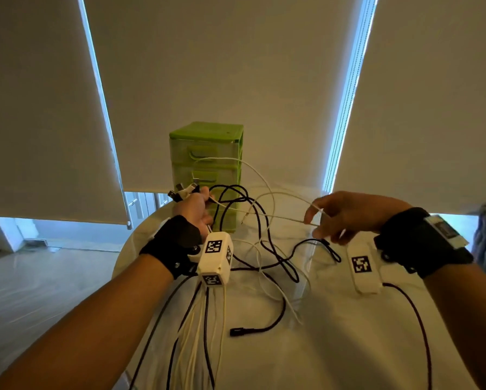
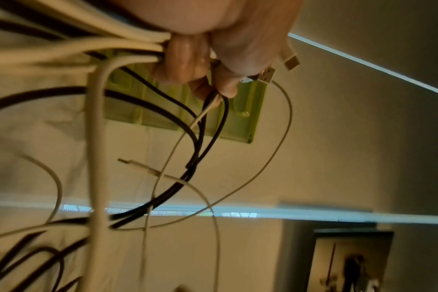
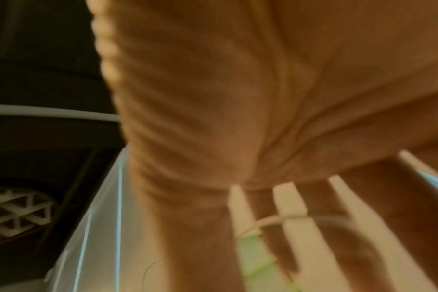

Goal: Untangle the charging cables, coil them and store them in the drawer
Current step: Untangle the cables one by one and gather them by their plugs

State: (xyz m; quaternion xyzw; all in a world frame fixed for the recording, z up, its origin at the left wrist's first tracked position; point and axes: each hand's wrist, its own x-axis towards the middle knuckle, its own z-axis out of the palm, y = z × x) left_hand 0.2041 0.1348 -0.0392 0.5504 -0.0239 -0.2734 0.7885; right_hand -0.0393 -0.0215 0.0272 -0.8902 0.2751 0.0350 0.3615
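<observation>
the left hand [image 1: 194,207] was clenched around a bundle of white and black cables [image 1: 205,313], their plug ends [image 1: 183,191] sticking out above the fist and the rest trailing down over the white table [image 1: 348,347]. the right hand [image 1: 348,215] pinched one thin white cable [image 1: 281,216] that ran across to the left fist. behind them stood the green drawer unit [image 1: 206,153], its drawers seemingly closed, though the view was soft. a loose black plug [image 1: 237,331] lay on the table.

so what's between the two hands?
Head view: a thin white cable stretches from the left hand to the right hand, crossing black cable loops; the green drawer unit stands behind.
</observation>
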